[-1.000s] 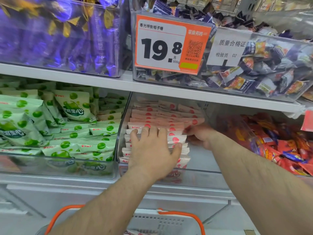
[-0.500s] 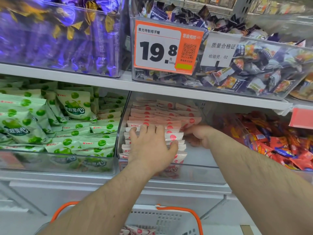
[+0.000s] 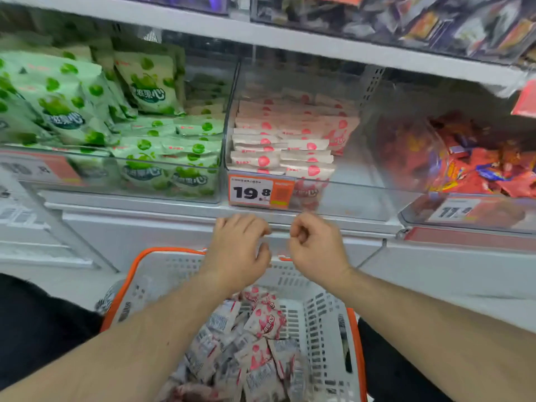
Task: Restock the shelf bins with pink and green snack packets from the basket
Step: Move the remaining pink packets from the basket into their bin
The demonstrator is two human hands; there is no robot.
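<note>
Two bare hands hang in the air just above the far rim of the white basket [image 3: 324, 309] with orange handles, below the front of the shelf. The left hand [image 3: 240, 250] has its fingers [image 3: 246, 224] loosely curled downward and holds nothing. The right hand [image 3: 316, 248] is curled into a loose fist, thumb against the forefinger, and nothing shows between them. The two hands are just beside each other, not touching.

Inside the basket, below the hands, lies a loose heap of pink snack packets [image 3: 255, 338], white with red strawberry print, some turned back side up with barcodes showing.

Above the basket, the clear middle bin [image 3: 362, 187] holds stacked pink packets [image 3: 284, 143] filling its left part; its right part is bare plastic. An orange price tag [image 3: 258, 192] reading 19.8 hangs on its front wall, directly above the left hand. Left of that bin, a second clear bin [image 3: 116, 181] is packed with green snack packets [image 3: 162, 140], some flat, some leaning upright. Right of the middle bin, a third bin holds red-wrapped sweets [image 3: 478, 169]. Higher up, the next shelf [image 3: 290, 36] carries further bins of dark-wrapped sweets, blurred.
</note>
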